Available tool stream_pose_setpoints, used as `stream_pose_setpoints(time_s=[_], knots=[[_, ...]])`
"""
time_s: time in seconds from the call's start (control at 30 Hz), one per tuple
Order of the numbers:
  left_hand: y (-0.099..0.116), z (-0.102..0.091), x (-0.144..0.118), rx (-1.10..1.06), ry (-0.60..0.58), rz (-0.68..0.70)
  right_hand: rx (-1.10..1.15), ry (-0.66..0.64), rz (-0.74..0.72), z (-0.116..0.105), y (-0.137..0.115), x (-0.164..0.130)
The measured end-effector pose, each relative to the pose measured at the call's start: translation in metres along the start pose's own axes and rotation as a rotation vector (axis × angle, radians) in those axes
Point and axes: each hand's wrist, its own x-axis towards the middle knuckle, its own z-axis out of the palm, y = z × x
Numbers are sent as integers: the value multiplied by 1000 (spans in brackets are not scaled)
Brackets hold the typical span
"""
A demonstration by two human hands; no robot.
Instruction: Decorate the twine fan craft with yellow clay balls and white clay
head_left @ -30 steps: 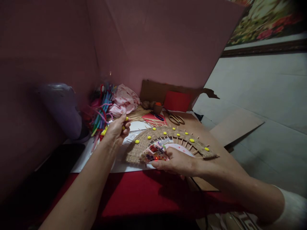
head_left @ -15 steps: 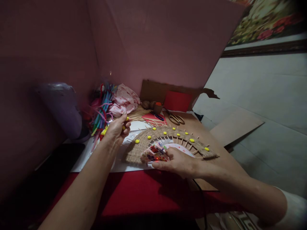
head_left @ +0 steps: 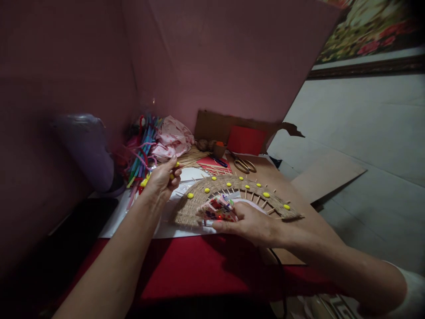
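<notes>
Your left hand (head_left: 163, 180) pinches a yellow piece (head_left: 177, 164). Your right hand (head_left: 249, 223), slightly nearer three o'clock than before, grips a floral-covered tool (head_left: 215, 209); the woven arch (head_left: 235, 181) lies at that hand's twelve o'clock.

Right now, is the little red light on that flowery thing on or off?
On. The red light glows brightly against the flowery thing in the right hand's grip.

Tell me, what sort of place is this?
Probably a crafting corner, perhaps at home: there's a woven arch dotted with yellow pieces, a pair of scissors, and a bundle of colourful stems.
</notes>
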Motion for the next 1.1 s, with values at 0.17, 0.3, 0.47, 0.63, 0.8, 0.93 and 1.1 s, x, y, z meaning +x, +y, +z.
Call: stream_pose_setpoints(time_s=[0.17,0.3,0.47,0.63,0.8,0.93,1.1], knots=[[-3,-3,2,34,-42,89,173,-40,24,-2,-5,-1],[-6,-4,2,100,-46,151,366,-102,37,-6,-3,1],[-6,-1,-1,115,-116,92,695,-151,55,-6,3,3],[-8,-1,-2,149,-188,72,827,-16,11,-9,6,10],[-11,-4,0,108,-284,31,975,15,-57,-15,9,29],[-12,-5,1,83,-294,-17,1201,-11,-72,-11,22,36],[-12,-4,-1,120,-288,-16,1272,-36,-48,-4,39,32]])
